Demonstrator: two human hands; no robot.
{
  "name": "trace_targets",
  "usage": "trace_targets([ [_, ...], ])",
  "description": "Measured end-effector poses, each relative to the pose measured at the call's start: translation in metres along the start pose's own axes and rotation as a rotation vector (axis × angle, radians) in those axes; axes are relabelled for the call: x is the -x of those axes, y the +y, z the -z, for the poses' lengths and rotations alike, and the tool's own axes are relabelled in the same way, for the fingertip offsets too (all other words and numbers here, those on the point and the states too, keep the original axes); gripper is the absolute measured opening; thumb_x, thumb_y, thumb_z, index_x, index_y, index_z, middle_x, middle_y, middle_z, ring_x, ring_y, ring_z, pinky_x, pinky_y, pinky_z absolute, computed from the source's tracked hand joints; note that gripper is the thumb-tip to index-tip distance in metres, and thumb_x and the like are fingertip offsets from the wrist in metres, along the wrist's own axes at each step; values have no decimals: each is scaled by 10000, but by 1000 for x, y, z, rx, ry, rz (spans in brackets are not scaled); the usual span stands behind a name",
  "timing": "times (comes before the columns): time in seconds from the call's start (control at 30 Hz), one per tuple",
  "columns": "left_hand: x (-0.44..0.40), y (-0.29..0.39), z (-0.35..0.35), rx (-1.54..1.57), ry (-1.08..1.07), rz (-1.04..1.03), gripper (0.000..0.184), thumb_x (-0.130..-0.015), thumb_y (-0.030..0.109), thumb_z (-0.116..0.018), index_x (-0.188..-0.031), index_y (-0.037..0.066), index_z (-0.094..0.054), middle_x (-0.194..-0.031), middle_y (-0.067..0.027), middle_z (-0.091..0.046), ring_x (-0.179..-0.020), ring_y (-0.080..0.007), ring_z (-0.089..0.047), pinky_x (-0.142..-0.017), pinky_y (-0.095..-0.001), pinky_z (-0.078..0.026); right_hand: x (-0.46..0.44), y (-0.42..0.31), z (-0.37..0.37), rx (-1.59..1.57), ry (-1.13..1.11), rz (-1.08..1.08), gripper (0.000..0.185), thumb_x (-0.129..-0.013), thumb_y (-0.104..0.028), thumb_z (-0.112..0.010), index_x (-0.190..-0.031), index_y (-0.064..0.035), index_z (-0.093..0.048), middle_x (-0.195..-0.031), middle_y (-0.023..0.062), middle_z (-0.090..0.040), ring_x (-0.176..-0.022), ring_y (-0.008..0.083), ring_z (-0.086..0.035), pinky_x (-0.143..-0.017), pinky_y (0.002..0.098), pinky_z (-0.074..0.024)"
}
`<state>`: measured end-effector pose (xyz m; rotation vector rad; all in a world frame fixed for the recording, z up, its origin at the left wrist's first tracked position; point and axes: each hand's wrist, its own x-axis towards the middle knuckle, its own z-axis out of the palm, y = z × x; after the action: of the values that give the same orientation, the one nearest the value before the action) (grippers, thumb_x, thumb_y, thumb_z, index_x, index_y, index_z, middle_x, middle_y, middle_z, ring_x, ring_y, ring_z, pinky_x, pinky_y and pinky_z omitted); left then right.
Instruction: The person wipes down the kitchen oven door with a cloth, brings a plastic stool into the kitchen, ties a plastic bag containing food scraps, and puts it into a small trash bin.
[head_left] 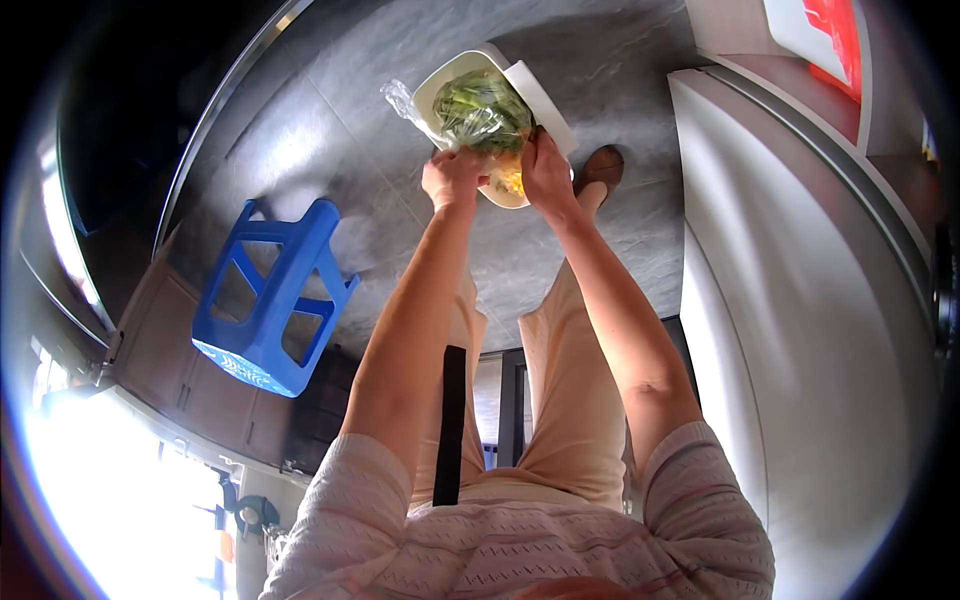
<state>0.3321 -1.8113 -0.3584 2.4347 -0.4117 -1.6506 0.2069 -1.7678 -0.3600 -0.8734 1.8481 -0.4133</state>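
Note:
A cream-white bin (pixel 428 92) stands on the floor in front of me, with a white flap or lid (pixel 540 105) along its right side. Green leafy vegetables in a clear plastic bag (pixel 480 112) fill its upper part, and loose plastic (pixel 400 97) sticks out over the left rim. Yellow-orange scraps (pixel 511 182) show at the near end. My left hand (pixel 455 180) is closed on the bag's near left edge. Over the right rim, my right hand (pixel 547 172) is closed, seemingly on the bag's edge too; its fingertips are partly hidden.
A blue plastic stool (pixel 270 300) is on the grey tiled floor (pixel 370 220) at the left. To the right is a large white door panel (pixel 800 330). My shoe (pixel 603 168) is close beside the bin. Brown cabinets (pixel 200 360) line the left side.

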Motion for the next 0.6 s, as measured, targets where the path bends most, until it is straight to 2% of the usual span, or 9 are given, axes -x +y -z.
trace_targets([
  [0.07,-1,1,-12,-45,46,8,185,-726,56,-582,-826,-99,-594,-781,-149,-614,-618,-213,-625,-489,-294,-552,-1,-2,-1,80,-26,-58,298,-836,-103,-408,-1043,110,-439,-1006,282,-530,-943,437,-504,-800,473,-412],
  [0.13,-2,8,-21,-154,53,3,178,-736,50,-552,-828,-95,-598,-806,-167,-606,-617,-234,-629,-476,-315,-551,16,-6,-1,128,93,123,326,-828,-97,-424,-1088,99,-428,-1028,269,-530,-950,427,-507,-812,478,-412],
  [0.17,-19,-7,-26,-267,38,-65,195,-752,36,-501,-861,-103,-583,-834,-177,-596,-614,-251,-630,-472,-326,-550,30,-10,3,153,151,211,343,-824,-94,-432,-1111,93,-423,-1040,262,-531,-954,423,-509,-817,481,-412],
  [0.27,-59,-38,-42,-380,43,-55,213,-764,29,-458,-910,-93,-554,-849,-180,-583,-594,-256,-622,-457,-321,-541,64,-23,33,98,-92,12,372,-816,-75,-477,-1165,40,-425,-1088,232,-530,-964,380,-528,-803,447,-442],
  [0.3,-69,-44,-47,-370,41,-31,214,-770,33,-450,-917,-85,-550,-849,-180,-581,-597,-257,-622,-458,-320,-539,74,-17,37,52,-95,-21,362,-814,-71,-491,-1160,22,-439,-1085,222,-538,-954,364,-539,-789,428,-452],
  [0.4,-104,-64,-66,-542,28,-32,128,-726,107,-541,-775,36,-635,-796,-121,-624,-674,-222,-627,-567,-306,-503,104,20,34,-58,-87,-93,343,-818,-68,-525,-1155,-31,-473,-1067,196,-566,-922,306,-579,-740,362,-482],
  [0.47,-107,-65,-71,-526,-16,-11,107,-722,134,-568,-767,72,-642,-811,-98,-630,-699,-210,-628,-618,-301,-496,115,36,30,-94,-60,-99,334,-836,-80,-537,-1166,-67,-487,-1041,186,-592,-896,257,-614,-701,306,-499],
  [0.57,-102,-46,-74,-207,-138,84,209,-786,109,-503,-968,10,-530,-933,-118,-577,-662,-227,-621,-605,-308,-527,109,43,30,-68,-37,-103,305,-839,-91,-541,-1139,-51,-499,-1020,156,-606,-859,231,-629,-685,293,-497],
  [0.6,-95,-39,-69,-104,-172,122,254,-807,101,-482,-1034,-10,-492,-974,-125,-560,-649,-232,-619,-600,-311,-537,97,41,37,19,-106,-174,282,-841,-103,-544,-1118,-56,-509,-1018,144,-609,-853,224,-632,-690,301,-499],
])
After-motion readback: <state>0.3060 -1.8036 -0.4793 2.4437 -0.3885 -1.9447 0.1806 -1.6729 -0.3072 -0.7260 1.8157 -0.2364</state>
